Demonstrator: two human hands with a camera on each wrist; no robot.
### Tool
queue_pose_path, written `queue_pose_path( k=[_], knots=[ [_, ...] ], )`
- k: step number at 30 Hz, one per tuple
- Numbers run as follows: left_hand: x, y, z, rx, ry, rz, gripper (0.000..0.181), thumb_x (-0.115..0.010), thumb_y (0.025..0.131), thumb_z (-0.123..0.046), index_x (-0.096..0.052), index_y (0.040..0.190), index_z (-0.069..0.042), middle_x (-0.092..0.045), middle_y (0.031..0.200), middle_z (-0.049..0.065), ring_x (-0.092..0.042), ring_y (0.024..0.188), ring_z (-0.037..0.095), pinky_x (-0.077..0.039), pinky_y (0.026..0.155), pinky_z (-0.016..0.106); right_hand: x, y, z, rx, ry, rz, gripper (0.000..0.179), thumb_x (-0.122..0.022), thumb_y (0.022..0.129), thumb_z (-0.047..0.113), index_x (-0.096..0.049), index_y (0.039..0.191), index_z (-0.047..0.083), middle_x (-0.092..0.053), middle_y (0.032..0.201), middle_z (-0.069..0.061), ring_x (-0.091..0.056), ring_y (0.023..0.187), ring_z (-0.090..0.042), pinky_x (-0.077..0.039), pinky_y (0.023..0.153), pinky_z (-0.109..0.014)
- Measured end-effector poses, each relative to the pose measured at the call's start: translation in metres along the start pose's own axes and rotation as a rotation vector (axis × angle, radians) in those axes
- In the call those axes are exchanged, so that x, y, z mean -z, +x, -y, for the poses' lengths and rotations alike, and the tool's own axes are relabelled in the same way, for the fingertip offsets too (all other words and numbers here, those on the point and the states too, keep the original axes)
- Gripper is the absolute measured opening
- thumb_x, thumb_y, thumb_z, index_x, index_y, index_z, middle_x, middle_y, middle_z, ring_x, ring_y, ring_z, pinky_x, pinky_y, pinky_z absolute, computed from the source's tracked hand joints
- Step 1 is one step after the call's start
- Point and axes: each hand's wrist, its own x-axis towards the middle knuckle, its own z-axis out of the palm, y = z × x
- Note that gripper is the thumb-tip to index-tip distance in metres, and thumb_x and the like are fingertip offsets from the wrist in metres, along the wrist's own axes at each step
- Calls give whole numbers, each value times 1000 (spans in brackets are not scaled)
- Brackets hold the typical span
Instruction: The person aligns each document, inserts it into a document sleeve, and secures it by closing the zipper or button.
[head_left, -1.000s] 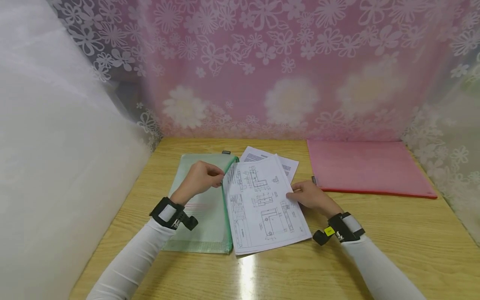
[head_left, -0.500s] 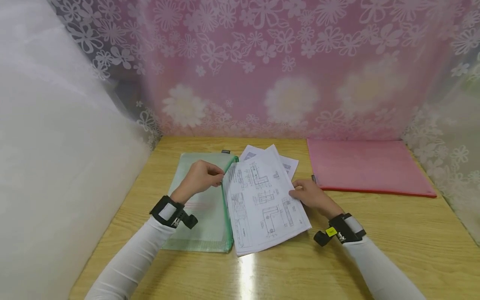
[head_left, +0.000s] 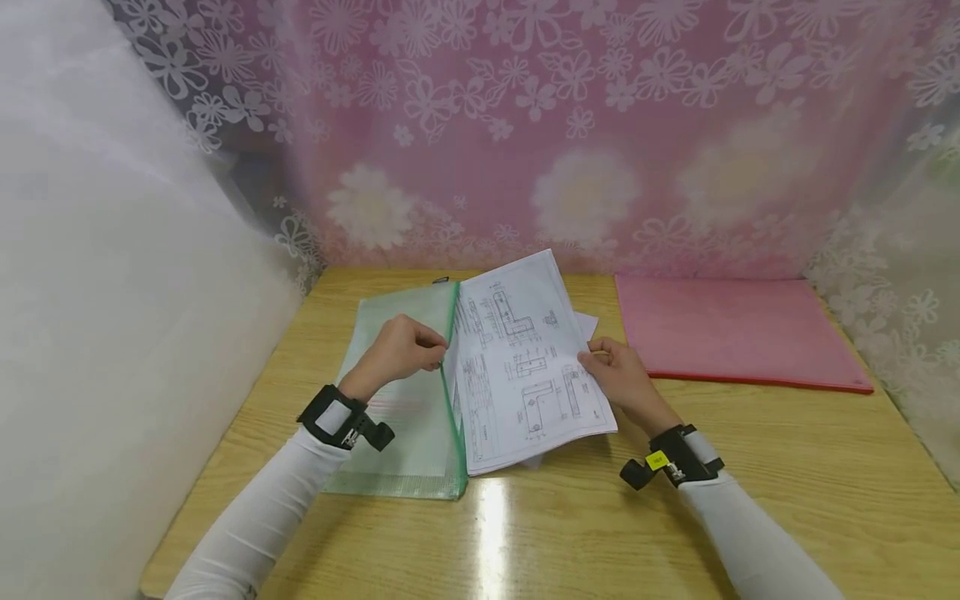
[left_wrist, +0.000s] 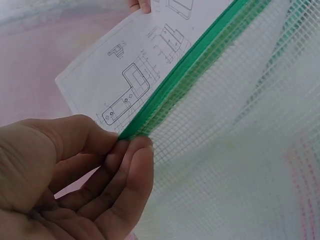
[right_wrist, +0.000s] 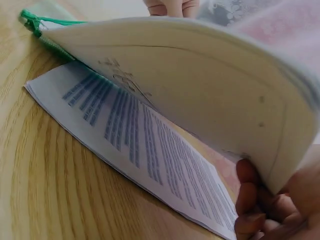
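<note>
yellowish wood-grain table (head_left: 795,442) with a nice bright glare streak (head_left: 492,542) near the front edge, pink curtain (head_left: 480,158) behind it covered in white flowers, plain whitish sheet (head_left: 127,233) sloping down the left

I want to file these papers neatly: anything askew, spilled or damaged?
Only the white text-printed papers on the yellow wood-grain table look askew: they lie angled beneath the white technical-drawing sheets in the right hand, a corner jutting out. No spill or damage shows.
</note>
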Motion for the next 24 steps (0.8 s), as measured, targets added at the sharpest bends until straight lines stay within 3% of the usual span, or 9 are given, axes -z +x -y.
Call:
queue_pose_path(
  k=[5, 9, 15, 19, 24],
  knots=[
    [5, 0, 0, 23, -11, 28, 24, -68, 97, -17, -80, 112, -3, -80, 91, 5, -74, 77, 15, -59, 76, 35, -8, 2, 0, 27, 38, -87, 36, -55, 108, 21, -55, 128, -8, -72, 110, -28, -73, 74, -15, -60, 61, -31],
    [5, 0, 2, 50, -43, 34, 24, -69, 97, -18, -79, 112, -2, -79, 96, 7, -75, 77, 15, -61, 78, 37, -15, 3, -2, 53, 75, -94, 36, -55, 108, 22, -55, 128, -8, -72, 107, -25, -74, 73, -15, -61, 60, -32],
    [-6, 3, 8, 58, -67, -39, 22, -68, 97, -14, -76, 111, 0, -78, 94, 11, -75, 75, 19, -61, 72, 36, -23, 4, -7, 111, 29, -102, 30, -55, 108, 19, -57, 123, -6, -73, 106, -28, -74, 72, -17, -60, 59, -32],
    [-19, 2, 10, 71, -19, -64, 18, -66, 98, -16, -69, 109, -3, -76, 89, 12, -71, 69, 20, -54, 60, 30, -25, 4, -9, 104, -5, -108, 27, -53, 108, 19, -58, 122, -3, -73, 106, -27, -74, 73, -17, -59, 59, -31],
    [-37, -3, 10, 116, 117, 10, 26, -75, 94, -32, -72, 85, -7, -65, 67, 1, -57, 56, 13, -43, 51, 25, -26, 5, -12, 80, -25, -100, 29, -53, 108, 20, -57, 124, -4, -73, 108, -27, -74, 75, -18, -59, 60, -31]
  ],
)
